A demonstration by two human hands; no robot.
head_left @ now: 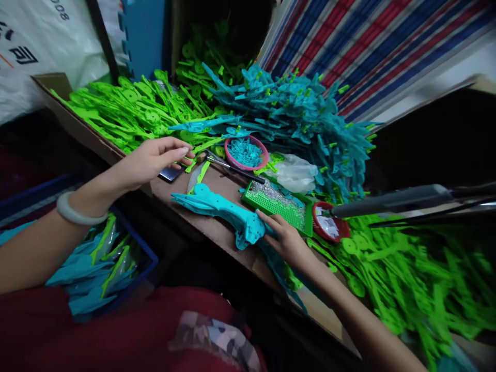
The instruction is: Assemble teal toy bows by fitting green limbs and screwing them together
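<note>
My left hand (160,157), a pale bangle on its wrist, hovers by the edge of a heap of lime-green plastic parts (143,106). Its fingers are loosely bent and apart, with nothing visible in them. My right hand (284,235) grips the right end of a long teal plastic part (222,209), which lies slantwise over the worktop. Its thumb is hidden. A curved blade-like piece with a green strip (199,175) rests behind the teal part. Close by are a hammer (232,168) and a green tray of small metal screws (277,204).
A pink basket (267,157) holds small teal pieces; a red basket (344,232) holds pale bits. Teal parts (287,108) pile up behind, and more green parts (406,268) lie right. A grey rod-shaped tool (387,201) juts in. A blue crate (149,261) stands lower left.
</note>
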